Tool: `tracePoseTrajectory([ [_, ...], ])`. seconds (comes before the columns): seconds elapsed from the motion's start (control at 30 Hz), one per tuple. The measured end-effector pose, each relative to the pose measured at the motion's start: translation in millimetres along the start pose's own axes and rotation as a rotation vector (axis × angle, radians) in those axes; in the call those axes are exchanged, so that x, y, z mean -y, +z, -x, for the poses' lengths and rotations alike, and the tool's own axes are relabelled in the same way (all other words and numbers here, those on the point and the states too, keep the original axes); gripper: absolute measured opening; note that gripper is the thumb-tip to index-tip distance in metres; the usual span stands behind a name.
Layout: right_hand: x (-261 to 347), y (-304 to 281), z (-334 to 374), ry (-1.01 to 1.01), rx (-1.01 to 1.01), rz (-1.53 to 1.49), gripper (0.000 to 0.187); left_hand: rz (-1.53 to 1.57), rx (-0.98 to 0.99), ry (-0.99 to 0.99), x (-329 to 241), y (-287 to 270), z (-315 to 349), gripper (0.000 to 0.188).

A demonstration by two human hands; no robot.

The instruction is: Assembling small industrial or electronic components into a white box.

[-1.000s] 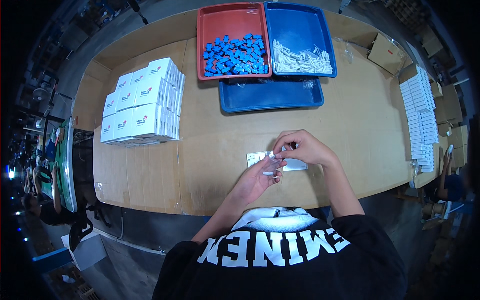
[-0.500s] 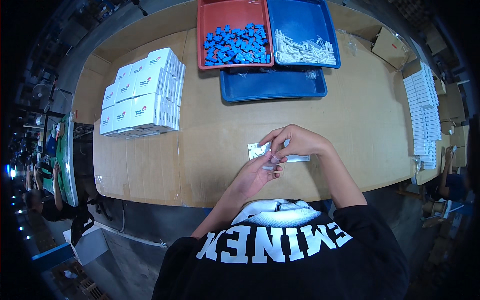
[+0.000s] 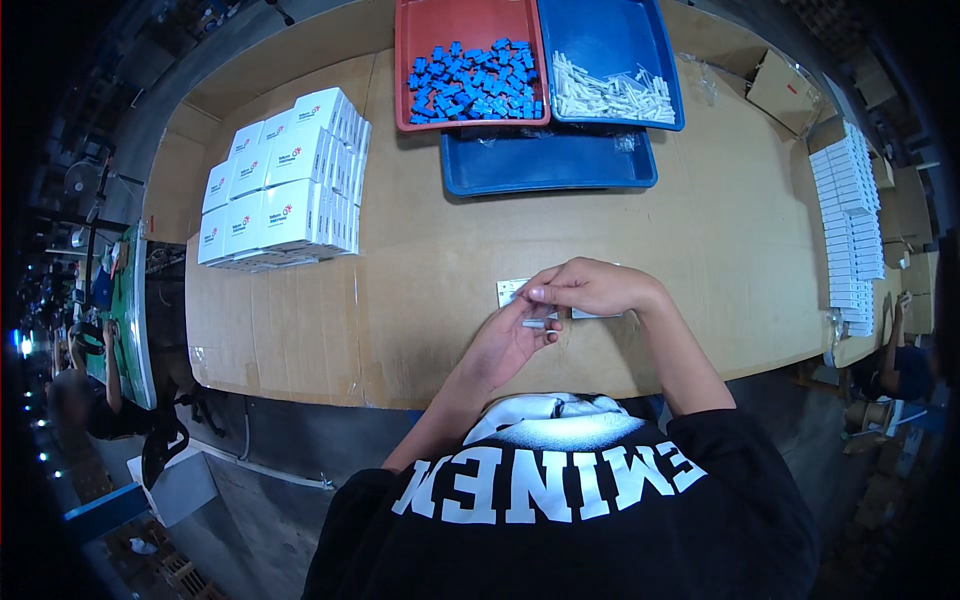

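Near the middle of the frame, the left hand (image 3: 503, 350) curls round a small, smooth white stick (image 3: 535, 324). The right hand (image 3: 598, 288) bends over it; I cannot tell what it grips. A flat white card (image 3: 508, 291) peeks out on the tan cardboard (image 3: 440, 240). At the top, a red plastic tray (image 3: 470, 20) holds chunky blue bits (image 3: 470, 85).

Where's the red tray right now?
In the head view, the red tray is at the top near the middle, directly left of the blue tray holding white pieces.
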State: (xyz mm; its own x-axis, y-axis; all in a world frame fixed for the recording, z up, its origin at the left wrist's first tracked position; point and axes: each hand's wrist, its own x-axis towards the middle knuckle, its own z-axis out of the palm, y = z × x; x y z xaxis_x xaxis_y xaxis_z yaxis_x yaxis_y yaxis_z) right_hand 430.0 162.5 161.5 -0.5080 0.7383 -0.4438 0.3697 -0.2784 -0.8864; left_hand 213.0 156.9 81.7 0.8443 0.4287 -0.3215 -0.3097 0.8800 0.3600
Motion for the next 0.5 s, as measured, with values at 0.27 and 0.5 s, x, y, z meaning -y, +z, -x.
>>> tracePoseTrajectory([
  [0.27, -3, 0, -4, -0.024, -0.014, -0.161, 0.054, 0.037, 0.022, -0.003, -5, 9, 0, 0.039],
  [0.5, -4, 4, -6, -0.007, 0.067, 0.033, 0.056, -0.054, -0.022, -0.007, 1, 4, 1, 0.038],
])
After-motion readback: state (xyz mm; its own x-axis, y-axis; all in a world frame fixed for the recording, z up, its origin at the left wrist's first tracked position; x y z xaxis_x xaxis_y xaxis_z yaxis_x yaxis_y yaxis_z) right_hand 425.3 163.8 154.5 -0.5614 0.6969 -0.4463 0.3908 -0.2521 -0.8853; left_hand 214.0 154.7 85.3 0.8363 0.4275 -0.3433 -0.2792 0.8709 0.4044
